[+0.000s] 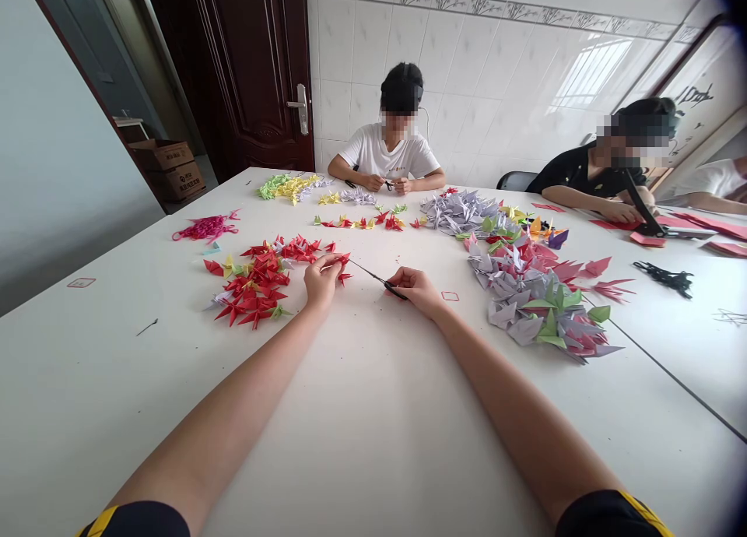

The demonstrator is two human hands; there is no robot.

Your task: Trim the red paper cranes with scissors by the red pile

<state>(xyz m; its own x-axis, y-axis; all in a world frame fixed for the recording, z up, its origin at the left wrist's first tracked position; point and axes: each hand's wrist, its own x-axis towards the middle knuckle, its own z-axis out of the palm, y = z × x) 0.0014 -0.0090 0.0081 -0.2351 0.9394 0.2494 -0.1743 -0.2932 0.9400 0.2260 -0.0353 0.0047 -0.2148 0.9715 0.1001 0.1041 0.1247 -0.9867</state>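
Over the middle of the white table [373, 412], my left hand [323, 282] pinches a red origami crane [344, 261] between thumb and fingertips. My right hand [418, 289] is closed on a black cord [395, 290]. From it a thin dark line [367, 272], a needle or a taut thread, runs to the crane; which of these it is I cannot tell. Left of my left hand lies a pile of red folded cranes [257, 284] with a few yellow, green and white ones. Another red crane partly shows just behind my left fingers.
Grey, pink and green cranes [537, 288] are heaped at right, with more grey ones [461, 212] behind. Pink string [207, 226] lies at left, black cords [665, 279] at right. Across the table sits a person [397, 152]; another [589, 163] works with a black-handled cutter [647, 210].
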